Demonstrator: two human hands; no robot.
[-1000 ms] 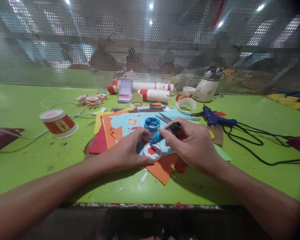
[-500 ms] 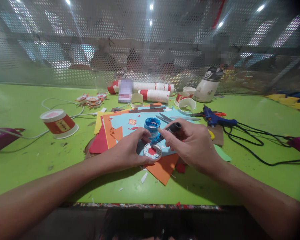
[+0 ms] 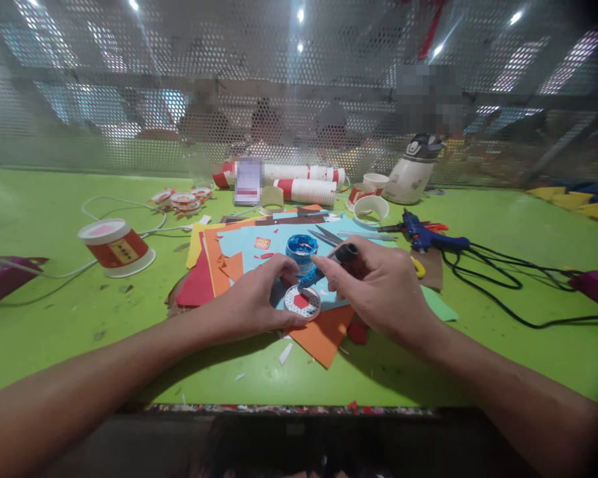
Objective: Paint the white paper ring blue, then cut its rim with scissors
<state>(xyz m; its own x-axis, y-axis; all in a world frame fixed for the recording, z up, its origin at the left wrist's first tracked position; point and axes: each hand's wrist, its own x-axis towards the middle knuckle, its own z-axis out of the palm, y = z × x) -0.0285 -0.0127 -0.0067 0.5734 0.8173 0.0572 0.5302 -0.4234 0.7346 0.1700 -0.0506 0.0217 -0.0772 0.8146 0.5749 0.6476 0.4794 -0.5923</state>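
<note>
Between thumb and fingers, my left hand (image 3: 259, 295) grips a small white disc (image 3: 294, 307) with a red centre and dark dots around it. My right hand (image 3: 383, 285) is closed around a blue marker with a black end (image 3: 347, 252), pen-like, its tip at the upper edge of the disc. Just behind the disc stands a small open blue jar (image 3: 300, 247) with blue smears on its rim. Coloured paper sheets (image 3: 244, 232) in light blue, orange, red and yellow lie under both hands. Scissors (image 3: 326, 234) rest behind the right hand.
A red-and-white paper cup (image 3: 117, 249) stands upside down at left. Several decorated discs (image 3: 184, 201) lie behind it. A blue glue gun (image 3: 423, 234) with a black cord is at right. Stacked paper cups (image 3: 306, 191), a cut cup ring (image 3: 371, 210) and a water bottle (image 3: 412, 172) line the back.
The view has shifted very slightly. Both hands keep the same holds, and the marker tip stays at the upper part of the disc.
</note>
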